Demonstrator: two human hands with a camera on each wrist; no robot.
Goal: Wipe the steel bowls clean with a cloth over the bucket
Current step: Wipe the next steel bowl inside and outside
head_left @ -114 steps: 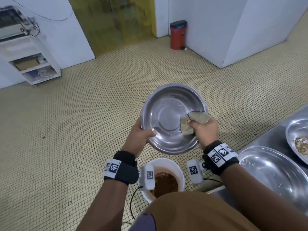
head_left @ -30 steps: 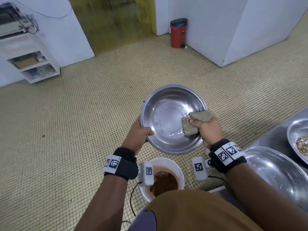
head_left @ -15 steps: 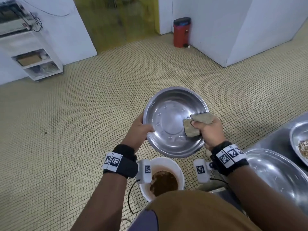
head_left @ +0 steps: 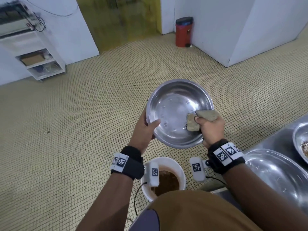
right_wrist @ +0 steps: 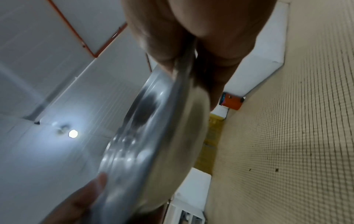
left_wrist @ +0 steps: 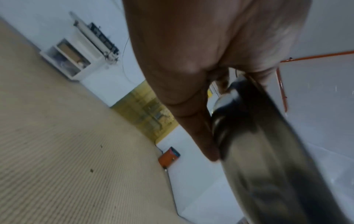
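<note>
The round polished steel bowl sits at the centre of the head view, held in the air and tilted toward the camera, up-frame of the white plastic bucket on the tiled floor at lower centre; whether it hangs squarely above the bucket cannot be told. The bucket holds brown matter.

The left hand grips the bowl's left rim, thumb inside the wall, fingers behind it. The right hand is curled round a folded grey-brown cloth, which is pressed against the inner wall at the bowl's right side, part of it folded over the rim.

Condition of the held bowl: its interior shows bright metal with scattered droplets or small specks, and no food residue is visible. Judged nearly finished.

Outstanding: at the right edge of the frame, on the steel desk, a large shallow steel basin lies near the right forearm, its cleanliness unclear. Beyond it, partly cut off, a second steel bowl with food scraps is plainly unwiped. At least one bowl remains, so the task is judged only partly complete.
</note>
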